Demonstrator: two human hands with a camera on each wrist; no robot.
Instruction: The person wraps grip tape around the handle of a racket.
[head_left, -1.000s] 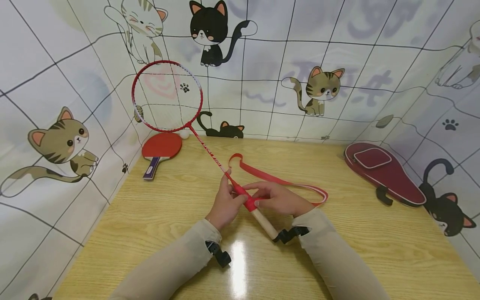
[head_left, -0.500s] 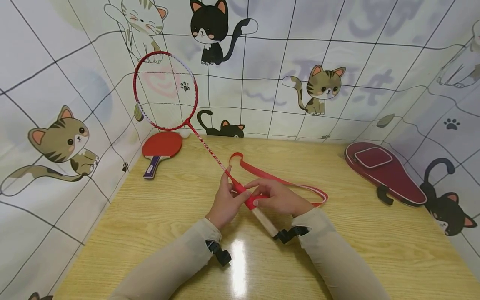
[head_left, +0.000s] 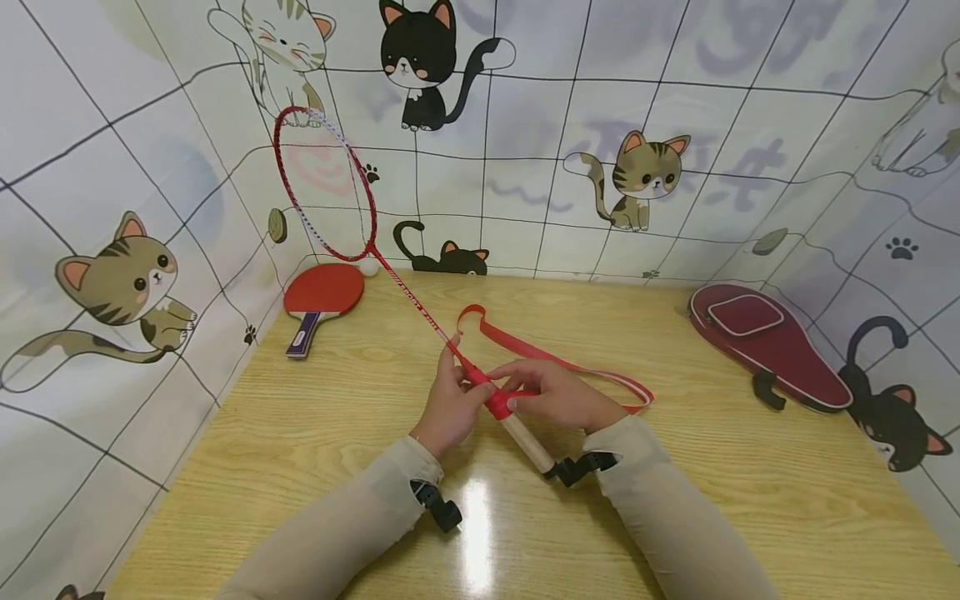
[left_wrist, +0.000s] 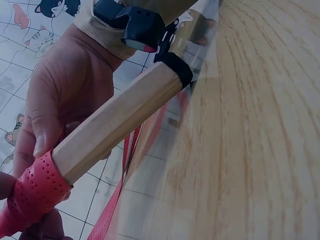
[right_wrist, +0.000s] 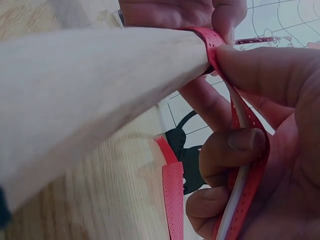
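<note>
A red badminton racket [head_left: 412, 298] slants up to the left, raised off the table at its head. Its handle [left_wrist: 112, 117] is bare wood at the lower end, with a black cap. Perforated red grip tape [left_wrist: 37, 195] wraps the upper handle. My left hand [head_left: 448, 410] holds the racket at the wrapped cone, index finger along the shaft. Close beside it, my right hand [head_left: 562, 400] pinches the tape against the handle. In the right wrist view, the tape's strip runs through the curled fingers [right_wrist: 235, 155]. Its loose length [head_left: 525, 348] loops across the table behind the hands.
A red table-tennis bat [head_left: 324, 290] lies at the back left, beside a white ball [head_left: 369, 267]. At the right lies a dark red racket-shaped case [head_left: 772, 346] with a black strap. A cat-patterned cloth wall [head_left: 517, 167] encloses the wooden table [head_left: 360, 533].
The racket has turned about its shaft, so its head appears narrower and more edge-on. Both hands stay almost in place, and the loose tape has barely shifted.
</note>
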